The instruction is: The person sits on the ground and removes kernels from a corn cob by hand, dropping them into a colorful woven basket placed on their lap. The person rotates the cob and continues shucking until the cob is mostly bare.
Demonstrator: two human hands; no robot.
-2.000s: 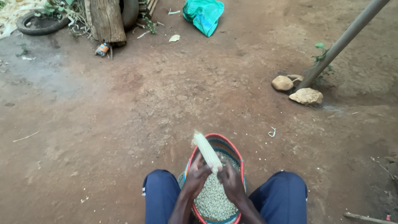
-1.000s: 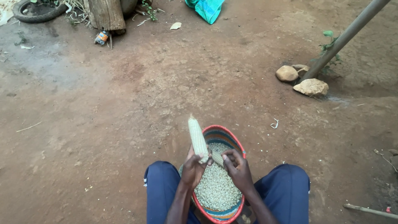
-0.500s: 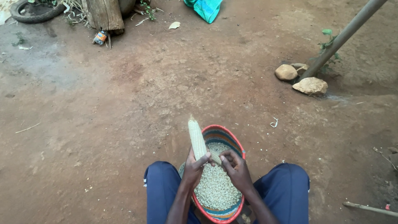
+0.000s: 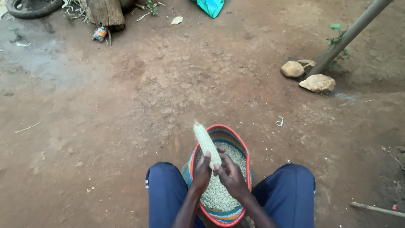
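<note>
Bare reddish dirt ground (image 4: 126,105) surrounds a woven basket (image 4: 241,147) of loose kernels between blue-trousered knees. Over it, left hand (image 4: 201,173) and right hand (image 4: 230,175) both clasp a pale corn cob's (image 4: 206,142) lower end, tip tilted away.

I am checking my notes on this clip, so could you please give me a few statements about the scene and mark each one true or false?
1. Both hands hold a pale maize cob over a woven basket. True: the left hand and right hand grip its lower end.
2. The basket is empty. False: it holds loose pale kernels.
3. The basket sits between the person's knees. True.
4. The ground is tiled. False: it is bare reddish earth.
5. Two stones lie at the foot of a leaning pole. True.
</note>
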